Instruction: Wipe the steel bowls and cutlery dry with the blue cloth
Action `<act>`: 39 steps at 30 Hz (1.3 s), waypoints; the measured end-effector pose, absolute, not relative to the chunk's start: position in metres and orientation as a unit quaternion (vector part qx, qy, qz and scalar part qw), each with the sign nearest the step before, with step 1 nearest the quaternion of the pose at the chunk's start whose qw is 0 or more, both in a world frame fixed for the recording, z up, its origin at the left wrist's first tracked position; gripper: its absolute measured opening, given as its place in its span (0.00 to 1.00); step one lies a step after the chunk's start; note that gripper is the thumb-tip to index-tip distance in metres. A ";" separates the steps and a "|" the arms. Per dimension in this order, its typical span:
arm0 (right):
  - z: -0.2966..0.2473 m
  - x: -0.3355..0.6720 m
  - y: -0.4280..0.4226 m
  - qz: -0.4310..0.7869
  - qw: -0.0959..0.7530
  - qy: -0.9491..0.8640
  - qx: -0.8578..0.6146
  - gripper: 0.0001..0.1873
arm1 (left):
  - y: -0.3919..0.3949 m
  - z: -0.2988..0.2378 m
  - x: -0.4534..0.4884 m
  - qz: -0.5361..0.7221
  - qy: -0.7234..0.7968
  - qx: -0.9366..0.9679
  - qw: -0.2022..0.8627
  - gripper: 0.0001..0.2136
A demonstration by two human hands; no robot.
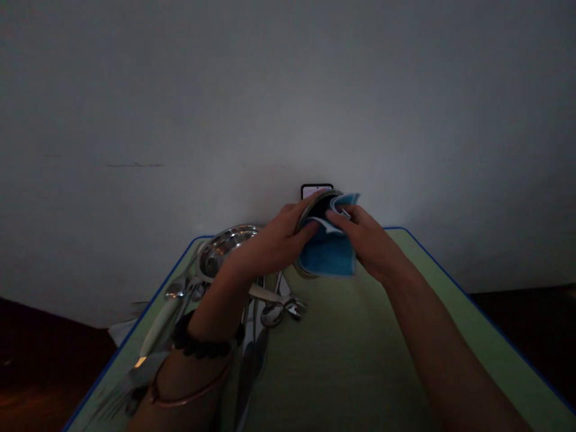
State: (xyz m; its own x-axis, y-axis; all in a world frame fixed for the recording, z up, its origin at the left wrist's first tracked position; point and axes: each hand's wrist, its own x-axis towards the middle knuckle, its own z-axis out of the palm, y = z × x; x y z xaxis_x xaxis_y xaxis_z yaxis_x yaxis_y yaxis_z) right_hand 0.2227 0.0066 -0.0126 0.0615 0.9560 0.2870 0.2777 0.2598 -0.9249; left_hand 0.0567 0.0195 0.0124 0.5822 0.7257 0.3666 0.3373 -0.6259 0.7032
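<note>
Grips a tilted, round container (320,209) with the left hand (290,229) and pinches a blue cloth (329,255) at its mouth with the right hand (361,233), above the green table's (355,360) far end, near a metal dish (224,241) and a spoon (272,314).

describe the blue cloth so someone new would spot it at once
Start at the green table and look toward its far end. There, the blue cloth is between the left hand and right hand, part of it hanging below. Its white-edged blue folds set it apart from the shiny metal dish.
</note>
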 end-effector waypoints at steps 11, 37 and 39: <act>-0.005 0.236 0.003 0.452 0.532 -0.557 -0.449 0.26 | 0.021 0.014 0.052 0.369 0.398 0.786 0.296 0.18; 0.019 0.241 -0.022 0.059 0.507 -0.718 -0.473 0.08 | 0.029 -0.003 0.051 0.405 0.406 0.684 0.450 0.21; 0.015 0.229 -0.023 0.146 0.369 -0.813 -0.427 0.09 | 0.028 0.000 0.055 0.412 0.387 0.701 0.434 0.20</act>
State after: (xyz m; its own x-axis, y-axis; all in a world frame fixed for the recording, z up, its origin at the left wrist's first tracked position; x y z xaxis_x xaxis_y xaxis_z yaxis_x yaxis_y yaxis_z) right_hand 0.2288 -0.0227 0.0150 -0.3633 0.8019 0.4744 0.5859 0.5925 -0.5528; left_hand 0.0549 0.0276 0.0001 0.3597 0.9012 0.2419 0.1854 -0.3231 0.9280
